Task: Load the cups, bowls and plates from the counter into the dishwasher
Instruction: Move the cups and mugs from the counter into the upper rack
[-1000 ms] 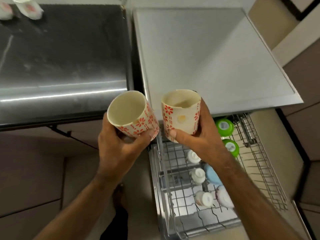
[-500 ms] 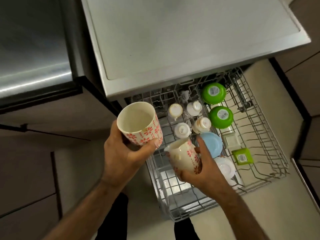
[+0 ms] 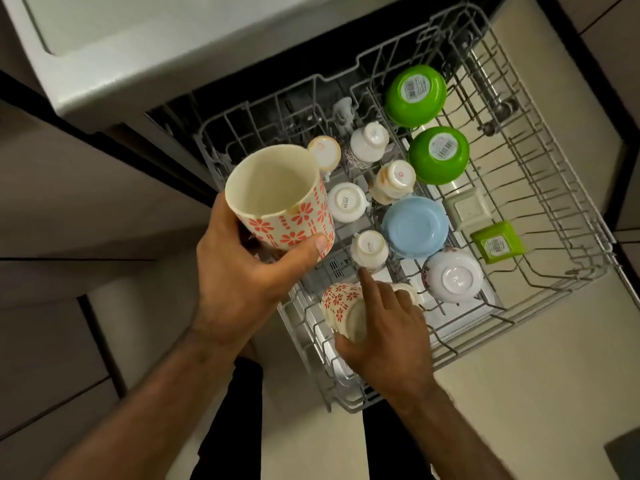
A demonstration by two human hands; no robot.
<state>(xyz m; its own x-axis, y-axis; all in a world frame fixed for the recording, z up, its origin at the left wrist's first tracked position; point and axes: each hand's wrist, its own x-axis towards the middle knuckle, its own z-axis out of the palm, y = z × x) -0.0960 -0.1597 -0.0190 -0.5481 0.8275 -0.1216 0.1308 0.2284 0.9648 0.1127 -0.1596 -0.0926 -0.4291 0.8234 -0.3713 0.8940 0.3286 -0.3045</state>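
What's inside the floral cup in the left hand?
The cream floral cup in the left hand looks empty: bare cream walls show, but its bottom is shadowed and unclear.

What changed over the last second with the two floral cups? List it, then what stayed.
The right hand carried its floral cup down from counter height, tipped it over, and is setting it into the near end of the dishwasher rack, grip still on. The left hand keeps its own cup upright above the rack. Dishes already racked did not move.
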